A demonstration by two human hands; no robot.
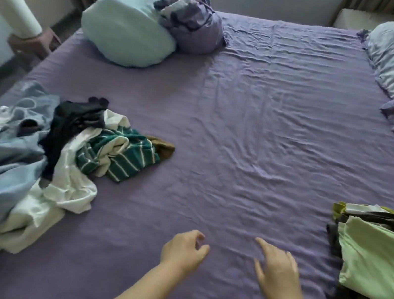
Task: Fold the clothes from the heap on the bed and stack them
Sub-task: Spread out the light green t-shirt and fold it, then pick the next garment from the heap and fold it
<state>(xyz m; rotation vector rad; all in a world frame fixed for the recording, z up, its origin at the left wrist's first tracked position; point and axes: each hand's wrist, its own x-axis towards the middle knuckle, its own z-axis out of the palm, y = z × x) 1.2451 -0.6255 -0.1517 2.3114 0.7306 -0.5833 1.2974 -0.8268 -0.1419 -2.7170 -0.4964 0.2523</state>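
Nothing is held in either grip: the left hand [184, 250] is seen with fingers loosely curled and empty, and the right hand [277, 272] with fingers spread and relaxed, both low over the purple sheet of the bed [257, 138]; whether they touch it cannot be told. Places are given from the hands. Far to their left, the heap [18, 166] of unfolded clothes is spread along the bed's edge, with pale blue and white cloth at its near side. A black garment [73, 118] is draped over the heap's top, and a green striped top [122, 155] is crumpled on the heap's side nearest the hands. Beyond the hands and left of them, a pale blue pillow [127, 26] is touched by a purple bundle [198, 27]. Right of the hands, well apart, the stack [378, 260] of folded clothes is topped by a light green piece.
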